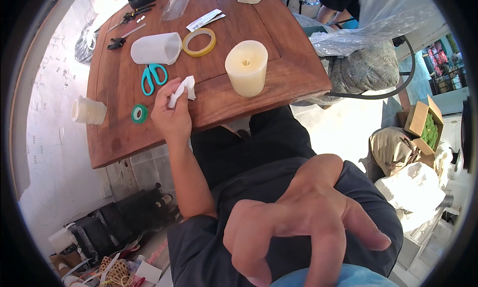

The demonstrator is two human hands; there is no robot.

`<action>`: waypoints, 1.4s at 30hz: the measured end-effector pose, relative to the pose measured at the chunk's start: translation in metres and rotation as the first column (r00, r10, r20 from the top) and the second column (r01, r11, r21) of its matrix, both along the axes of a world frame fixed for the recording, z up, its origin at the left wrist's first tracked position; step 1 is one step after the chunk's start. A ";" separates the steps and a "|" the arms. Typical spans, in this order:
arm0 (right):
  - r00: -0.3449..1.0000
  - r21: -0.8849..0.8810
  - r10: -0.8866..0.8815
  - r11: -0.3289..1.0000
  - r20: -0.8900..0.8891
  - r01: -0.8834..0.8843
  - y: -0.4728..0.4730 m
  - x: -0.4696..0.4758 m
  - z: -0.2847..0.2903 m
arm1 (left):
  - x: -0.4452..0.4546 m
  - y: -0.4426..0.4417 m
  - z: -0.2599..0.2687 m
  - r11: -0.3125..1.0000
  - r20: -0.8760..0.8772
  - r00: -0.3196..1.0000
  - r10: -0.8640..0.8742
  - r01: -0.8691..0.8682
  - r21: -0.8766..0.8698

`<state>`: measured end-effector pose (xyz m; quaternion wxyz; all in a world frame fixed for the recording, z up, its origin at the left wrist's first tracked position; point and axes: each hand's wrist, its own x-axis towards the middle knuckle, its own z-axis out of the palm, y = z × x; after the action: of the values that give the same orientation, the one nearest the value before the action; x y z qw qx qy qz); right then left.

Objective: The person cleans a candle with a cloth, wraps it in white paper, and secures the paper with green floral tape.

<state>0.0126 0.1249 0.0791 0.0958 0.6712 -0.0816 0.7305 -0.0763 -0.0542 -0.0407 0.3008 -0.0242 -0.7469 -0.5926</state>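
My left hand (172, 109) rests at the near edge of the wooden table (209, 111), pinching a crumpled white tissue (183, 90). Close to the camera, my right hand (298, 219) is raised with its fingers apart and holds nothing. One fingertip meets a light blue surface (336, 276) at the bottom rim; whether they touch, I cannot tell. Teal-handled scissors (148, 79) lie beyond my left hand, with blades hidden by a white translucent cylinder (153, 49) on its side. A roll of green tape (139, 113) sits left of that hand. To its right stands a cream pillar candle (247, 72).
A yellow tape roll (199, 42), white packets (205, 19), pliers (136, 13) and a black-handled tool (117, 43) lie farther back. Another cream candle (89, 111) is near the left edge. A plastic-covered chair (358, 66) stands right, where another person's legs (336, 14) show.
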 end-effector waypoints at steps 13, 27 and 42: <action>0.156 0.618 -0.985 0.074 -0.078 0.782 0.091 -0.059 -0.024 | -0.005 0.007 0.022 0.972 -0.132 0.967 -0.217 0.227 0.064; 0.026 0.855 -0.987 -0.125 -0.160 0.503 0.062 -0.106 -0.093 | -0.056 0.045 0.113 0.686 0.269 0.841 -0.470 0.540 -0.488; -0.146 0.588 -0.955 -0.275 -0.258 0.760 0.064 -0.103 -0.108 | -0.018 0.048 0.122 0.586 0.126 0.884 -0.451 0.399 -0.705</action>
<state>-0.0905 0.1888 -0.0287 0.3803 0.2398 -0.7792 0.4367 -0.0940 -0.0058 0.0810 0.1417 -0.3363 -0.8782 -0.3091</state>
